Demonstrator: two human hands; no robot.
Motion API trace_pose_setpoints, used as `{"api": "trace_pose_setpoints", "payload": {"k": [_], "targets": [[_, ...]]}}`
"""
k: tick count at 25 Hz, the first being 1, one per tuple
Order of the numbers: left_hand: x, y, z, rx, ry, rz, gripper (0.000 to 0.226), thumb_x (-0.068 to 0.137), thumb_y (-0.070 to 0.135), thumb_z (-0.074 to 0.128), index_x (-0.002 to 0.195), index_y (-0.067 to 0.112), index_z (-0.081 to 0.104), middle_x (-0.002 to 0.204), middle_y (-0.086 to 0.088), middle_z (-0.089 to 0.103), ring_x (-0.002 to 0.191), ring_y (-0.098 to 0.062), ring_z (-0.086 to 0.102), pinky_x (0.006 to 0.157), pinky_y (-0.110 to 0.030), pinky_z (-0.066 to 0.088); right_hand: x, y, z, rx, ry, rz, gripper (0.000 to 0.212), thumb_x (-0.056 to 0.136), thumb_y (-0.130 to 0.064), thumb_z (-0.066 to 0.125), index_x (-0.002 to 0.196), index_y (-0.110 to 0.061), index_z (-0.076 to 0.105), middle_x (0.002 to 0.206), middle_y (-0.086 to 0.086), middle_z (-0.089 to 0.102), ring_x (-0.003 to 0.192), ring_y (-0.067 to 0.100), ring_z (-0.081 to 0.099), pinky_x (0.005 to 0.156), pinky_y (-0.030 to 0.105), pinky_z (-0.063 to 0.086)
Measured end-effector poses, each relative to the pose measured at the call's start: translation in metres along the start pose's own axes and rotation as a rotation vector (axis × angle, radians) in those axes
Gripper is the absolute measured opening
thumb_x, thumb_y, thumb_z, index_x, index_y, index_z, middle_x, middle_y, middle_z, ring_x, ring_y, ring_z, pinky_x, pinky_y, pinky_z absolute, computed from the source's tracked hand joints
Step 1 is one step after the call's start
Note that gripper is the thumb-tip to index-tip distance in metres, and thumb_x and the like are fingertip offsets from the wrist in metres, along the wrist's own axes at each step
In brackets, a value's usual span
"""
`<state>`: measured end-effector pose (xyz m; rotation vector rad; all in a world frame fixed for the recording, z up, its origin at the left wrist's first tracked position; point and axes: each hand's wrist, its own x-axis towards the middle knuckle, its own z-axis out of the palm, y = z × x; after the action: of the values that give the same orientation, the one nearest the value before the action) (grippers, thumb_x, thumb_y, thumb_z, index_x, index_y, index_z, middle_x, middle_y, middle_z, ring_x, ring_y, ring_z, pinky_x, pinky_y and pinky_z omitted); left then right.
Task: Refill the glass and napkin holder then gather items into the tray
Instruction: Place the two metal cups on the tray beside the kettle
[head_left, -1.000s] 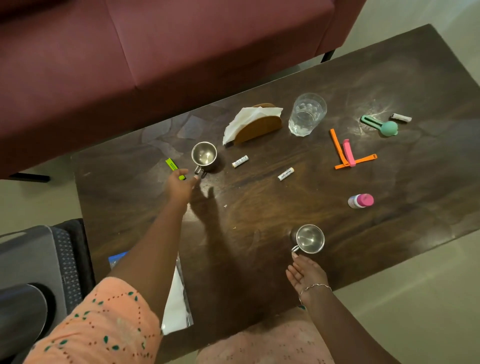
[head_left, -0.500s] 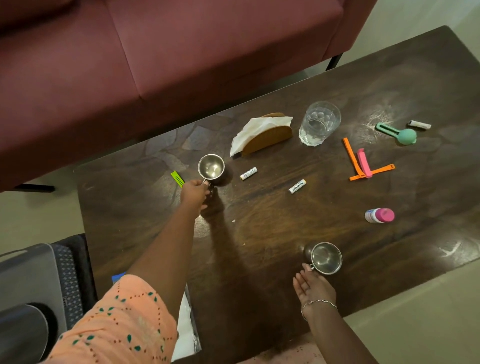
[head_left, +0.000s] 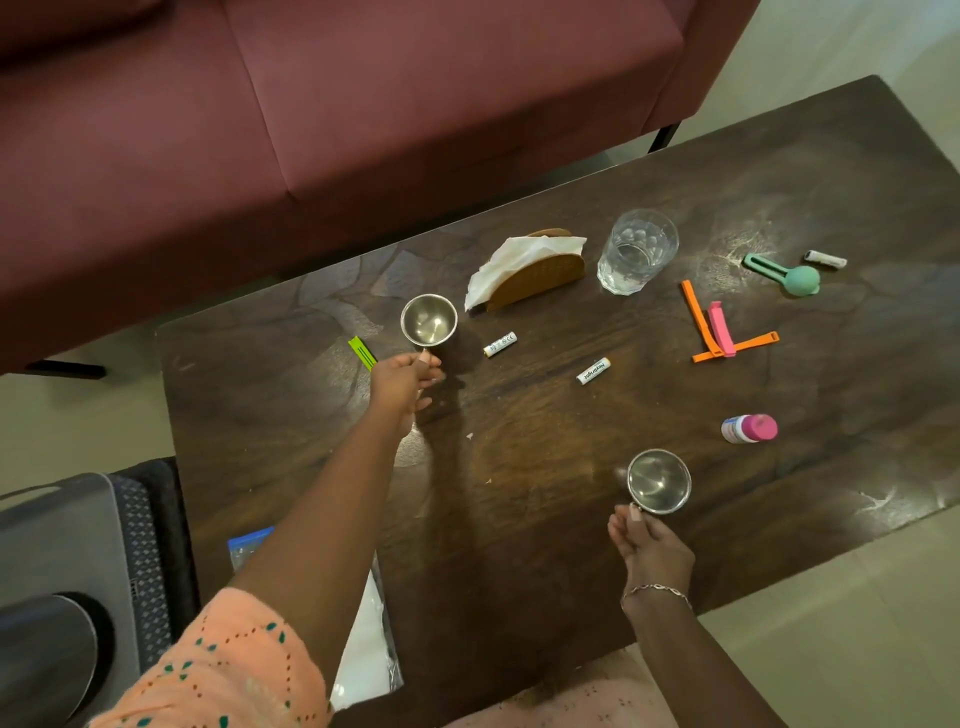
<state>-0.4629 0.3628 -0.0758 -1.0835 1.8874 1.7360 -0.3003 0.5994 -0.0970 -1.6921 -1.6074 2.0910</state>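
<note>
Both hands are out over the desk (head_left: 571, 545) at once! The left hand (head_left: 402, 382) reaches far and pinches the handle of the far steel cup (head_left: 429, 320), which stands just beside the napkin holder (head_left: 540, 275), white napkins spilling from it. The right hand (head_left: 652, 545) has finger and thumb on the handle of the near steel cup (head_left: 658, 481), close to the front edge. The glass (head_left: 636, 252) stands upright right of the holder; how full, I cannot tell.

The danger, I reckon: cups lifted by thin handles can swing and tip, and the far cup could clip the holder. A careless left forearm could set the batteries (head_left: 500, 344) rolling.

Now the room: a maroon sofa (head_left: 363, 130) behind, the dark glossy desk streaked with pale marks, pale floor (head_left: 857, 649) around. A grey piece (head_left: 62, 530) sits low at the left, possibly the tray. Scattered small stuff: orange clips (head_left: 696, 312), a pink-capped bottle (head_left: 749, 428), a green clip (head_left: 362, 352) beside the left hand.
</note>
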Motion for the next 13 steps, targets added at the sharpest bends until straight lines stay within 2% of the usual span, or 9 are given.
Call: {"api": "trace_pose_setpoints", "payload": {"k": [2,4,7,10,13], "targets": [[-0.021,-0.002,-0.006,-0.023,-0.026,0.003,0.026,0.094,0.019,0.049,0.070,0.019,0.059,0.073,0.002,0.060,0.067,-0.008,0.050,0.062,-0.025,0.041,-0.007,-0.014,0.002,-0.069,-0.070,-0.096,0.021,0.089,-0.001,0.054,0.072,-0.009,0.064,0.072,0.005,0.064,0.064,0.010,0.063,0.062,0.012,0.055],[-0.044,-0.005,-0.012,-0.061,-0.044,-0.006,0.025,0.093,0.019,0.050,0.070,0.019,0.060,0.074,0.001,0.060,0.068,-0.008,0.051,0.062,-0.025,0.041,-0.016,-0.028,0.006,-0.114,-0.138,-0.177,0.016,0.089,0.000,0.054,0.077,-0.003,0.064,0.076,0.007,0.063,0.064,0.008,0.064,0.061,0.010,0.054],[-0.078,-0.008,-0.022,-0.119,-0.041,-0.017,0.025,0.093,0.017,0.050,0.071,0.018,0.061,0.075,-0.001,0.061,0.068,-0.009,0.052,0.061,-0.026,0.039,-0.030,-0.044,0.012,-0.177,-0.231,-0.263,0.014,0.088,0.001,0.054,0.079,0.001,0.064,0.074,0.006,0.063,0.056,0.000,0.063,0.057,0.007,0.052],[-0.112,-0.015,-0.039,-0.197,-0.013,-0.022,0.024,0.092,0.015,0.051,0.070,0.017,0.062,0.075,-0.001,0.062,0.069,-0.010,0.052,0.063,-0.026,0.039,-0.049,-0.055,0.017,-0.223,-0.345,-0.299,0.022,0.088,0.003,0.054,0.070,-0.007,0.064,0.072,0.007,0.063,0.059,0.007,0.061,0.054,0.007,0.051],[-0.143,-0.020,-0.062,-0.230,0.024,-0.023,0.023,0.091,0.013,0.051,0.071,0.015,0.061,0.073,-0.002,0.061,0.068,-0.010,0.051,0.062,-0.025,0.038,-0.070,-0.055,0.028,-0.273,-0.466,-0.311,0.015,0.087,0.005,0.053,0.077,0.002,0.064,0.072,0.008,0.062,0.052,0.001,0.063,0.050,0.006,0.049]]}}
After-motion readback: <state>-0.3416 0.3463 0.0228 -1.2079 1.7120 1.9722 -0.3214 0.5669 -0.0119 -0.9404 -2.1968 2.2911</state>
